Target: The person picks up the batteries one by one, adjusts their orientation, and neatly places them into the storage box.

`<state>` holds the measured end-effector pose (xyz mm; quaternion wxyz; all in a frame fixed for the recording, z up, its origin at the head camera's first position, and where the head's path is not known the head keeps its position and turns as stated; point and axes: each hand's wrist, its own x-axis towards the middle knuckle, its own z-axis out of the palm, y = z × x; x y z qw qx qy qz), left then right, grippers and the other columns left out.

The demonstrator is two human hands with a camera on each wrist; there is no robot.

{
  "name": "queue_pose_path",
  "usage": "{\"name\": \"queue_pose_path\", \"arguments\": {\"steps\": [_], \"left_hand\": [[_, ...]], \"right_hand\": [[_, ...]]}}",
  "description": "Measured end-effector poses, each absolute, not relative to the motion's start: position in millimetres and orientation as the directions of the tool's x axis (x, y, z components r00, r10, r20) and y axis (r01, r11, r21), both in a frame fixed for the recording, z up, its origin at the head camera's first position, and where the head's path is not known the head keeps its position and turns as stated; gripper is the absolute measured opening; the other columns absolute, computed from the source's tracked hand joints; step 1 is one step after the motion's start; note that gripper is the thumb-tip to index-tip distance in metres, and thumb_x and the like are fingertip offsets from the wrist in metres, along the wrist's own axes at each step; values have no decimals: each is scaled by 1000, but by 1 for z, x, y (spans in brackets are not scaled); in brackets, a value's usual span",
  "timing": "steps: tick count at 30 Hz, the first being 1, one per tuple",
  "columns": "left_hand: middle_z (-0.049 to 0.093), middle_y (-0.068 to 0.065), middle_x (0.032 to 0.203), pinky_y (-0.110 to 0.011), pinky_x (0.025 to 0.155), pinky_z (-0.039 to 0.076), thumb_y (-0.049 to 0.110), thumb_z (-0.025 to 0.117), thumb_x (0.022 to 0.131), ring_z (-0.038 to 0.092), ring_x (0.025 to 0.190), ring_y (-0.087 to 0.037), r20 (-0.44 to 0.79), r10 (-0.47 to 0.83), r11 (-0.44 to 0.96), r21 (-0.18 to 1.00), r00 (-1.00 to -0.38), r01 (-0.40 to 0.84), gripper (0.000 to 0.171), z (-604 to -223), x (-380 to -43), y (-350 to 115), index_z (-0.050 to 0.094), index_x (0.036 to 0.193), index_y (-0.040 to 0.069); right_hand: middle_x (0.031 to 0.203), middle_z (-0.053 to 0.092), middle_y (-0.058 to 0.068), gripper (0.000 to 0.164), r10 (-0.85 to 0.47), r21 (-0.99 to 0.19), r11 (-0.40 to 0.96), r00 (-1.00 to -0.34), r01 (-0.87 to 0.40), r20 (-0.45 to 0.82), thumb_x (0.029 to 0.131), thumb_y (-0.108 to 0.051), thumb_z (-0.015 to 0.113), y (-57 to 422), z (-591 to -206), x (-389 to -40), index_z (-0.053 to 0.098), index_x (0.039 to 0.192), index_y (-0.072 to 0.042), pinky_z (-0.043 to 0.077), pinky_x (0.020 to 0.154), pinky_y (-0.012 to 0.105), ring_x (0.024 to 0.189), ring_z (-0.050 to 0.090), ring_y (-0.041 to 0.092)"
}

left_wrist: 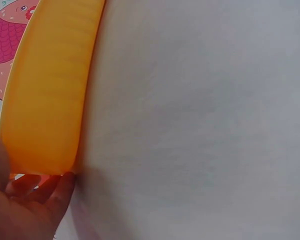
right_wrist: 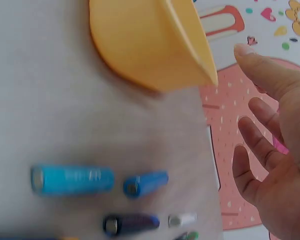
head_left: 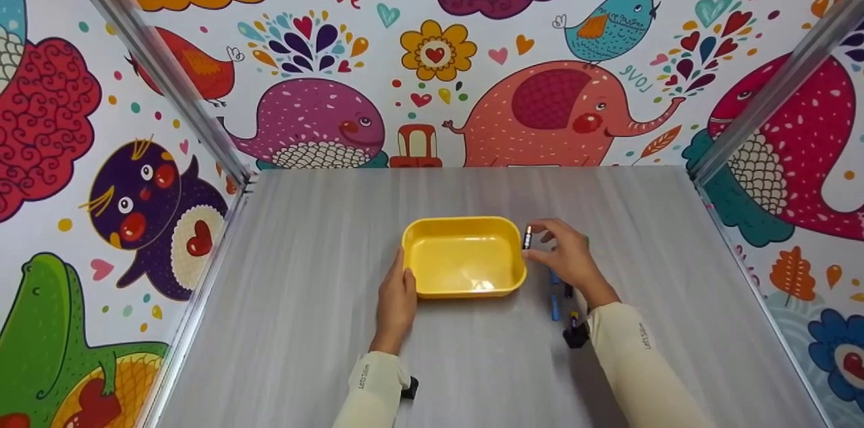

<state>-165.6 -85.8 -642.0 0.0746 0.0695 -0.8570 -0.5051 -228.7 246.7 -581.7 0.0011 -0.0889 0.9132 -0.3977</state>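
Observation:
A yellow rectangular plastic container stands on the table, its inside bare. My left hand grips its left end; in the left wrist view the fingers lie against the container's end wall, low near the table. Just off the container's right rim, my right hand pinches a small battery between thumb and index finger, held upright. The right wrist view shows that hand beside the container with its other fingers loosely bent, the held battery hidden there.
Several batteries lie on the table to the right of the container, under the right hand and forearm, among them a light blue battery, a smaller blue battery, a dark battery and a white one. Patterned walls with metal frame bars enclose the table.

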Motion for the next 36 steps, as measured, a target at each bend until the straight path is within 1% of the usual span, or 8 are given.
{"name": "queue_pose_path", "arguments": {"steps": [5,9,13,17,24,27,30,36], "left_hand": [[40,-9,163,-44,120,38,16,46,109,41,148,-23,68,-194,499,866,-979,-39,53,-643,-166,-86,33,160,9],[39,-7,164,-44,121,37,17,45,109,40,149,-22,64,-191,505,862,-980,-43,54,-643,-167,-86,33,161,10],[39,-5,164,-44,121,36,18,45,109,40,149,-22,54,-193,500,864,-980,-51,54,-642,-167,-86,33,161,10],[39,-5,164,-43,122,36,18,44,110,40,149,-22,42,-192,489,871,-980,-59,53,-642,-167,-86,33,161,10],[40,-6,163,-43,122,36,18,44,110,41,149,-22,53,-191,490,870,-980,-48,52,-644,-167,-88,34,160,10],[39,-6,164,-44,122,36,18,44,110,40,149,-23,41,-193,482,874,-980,-58,53,-643,-167,-88,33,161,10],[39,-6,164,-44,122,35,17,45,109,40,149,-23,28,-195,479,875,-980,-70,53,-642,-167,-87,33,161,10],[39,-7,164,-45,122,36,17,45,109,40,149,-24,17,-193,485,871,-981,-81,54,-643,-168,-86,33,161,10]], "right_hand": [[124,65,6,55,-169,-745,641,-981,-183,95,82,-29,87,226,-579,-232,65,130,-18,61,91,47,105,63,25],[125,64,6,55,-177,-787,592,-980,-177,88,82,-26,88,208,-575,-235,66,131,-17,59,94,49,106,63,25],[127,63,7,54,-198,-810,561,-978,-171,70,83,-28,87,190,-572,-239,66,131,-18,58,98,48,108,62,25],[125,63,5,53,-212,-810,561,-975,-174,62,82,-32,87,177,-574,-243,67,130,-19,58,97,46,108,62,24],[127,63,10,52,-220,-827,542,-975,-149,32,82,-26,88,156,-583,-248,68,129,-18,57,97,47,107,62,26],[126,63,7,51,-221,-832,540,-975,-128,7,82,-24,88,148,-587,-248,68,128,-19,58,96,45,107,63,25],[125,63,4,51,-225,-833,541,-974,-118,-8,81,-26,88,139,-591,-249,68,127,-20,58,96,44,106,64,24],[125,63,-3,50,-218,-847,529,-974,-58,-69,81,-33,88,122,-596,-250,68,126,-27,56,101,42,112,61,22]]}}
